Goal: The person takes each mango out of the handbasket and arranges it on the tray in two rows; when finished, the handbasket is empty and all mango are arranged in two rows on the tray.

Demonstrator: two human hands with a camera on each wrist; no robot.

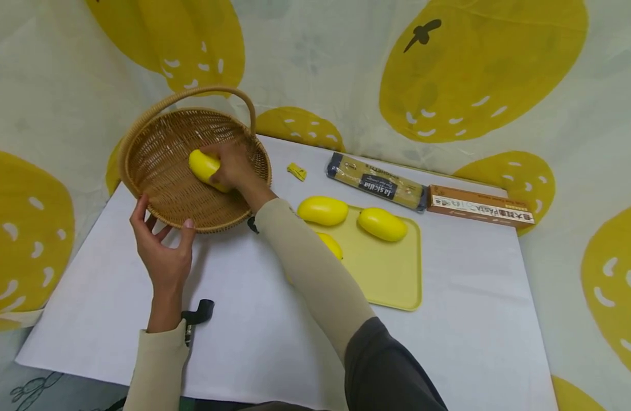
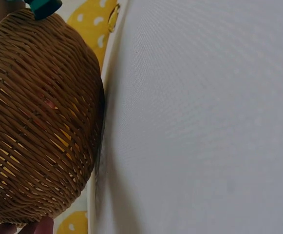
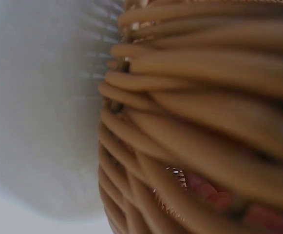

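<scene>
A brown wicker basket (image 1: 171, 194) with a hoop handle stands at the back left of the table, leaning a little so its inside shows. My right hand (image 1: 235, 165) reaches over its rim and holds a yellow mango (image 1: 204, 165) inside. Below, at the near rim, my left hand (image 1: 163, 257) grips the basket, its thumb over the edge. Woven sides fill much of both wrist views, and the left fingertips (image 2: 45, 226) show under the basket in the left wrist view. Several more mangoes, such as this one (image 1: 382, 224), lie on a yellow tray (image 1: 387, 279), partly hidden by my right sleeve.
Behind the tray lie a spaghetti packet (image 1: 379, 181) and a brown pasta box (image 1: 479, 205), end to end along the back edge. A small yellow wrapper (image 1: 297, 171) sits between basket and packet. Patterned cloth (image 1: 315, 57) hangs behind the white table (image 1: 464, 319).
</scene>
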